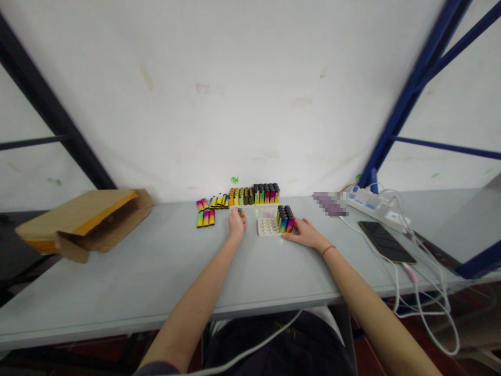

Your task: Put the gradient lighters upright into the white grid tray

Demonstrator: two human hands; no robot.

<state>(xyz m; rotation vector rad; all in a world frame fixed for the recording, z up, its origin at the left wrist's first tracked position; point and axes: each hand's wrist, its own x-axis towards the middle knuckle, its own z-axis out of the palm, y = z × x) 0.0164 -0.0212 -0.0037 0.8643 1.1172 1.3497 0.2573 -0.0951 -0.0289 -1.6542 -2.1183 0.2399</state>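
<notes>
We are logging a white tray (268, 227) on the tabletop (136, 282), part filled: a block of rainbow lighters (285, 219) is standing at its 2 o'clock, open cells showing at 7. Lighter rows (254, 195) are standing at 12, loose lighters (205, 218) lying at 10. The left hand (237, 224) is reaching forward, grip clenching a dark-topped lighter (239, 212); the right hand (305, 233) is lying flat, grip released.

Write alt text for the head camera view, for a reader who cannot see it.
Two bare hands at a grey table: the left hand holds a small dark item, the right hand lies beside a white tray with upright rainbow lighters. More lighters stand behind.
</notes>
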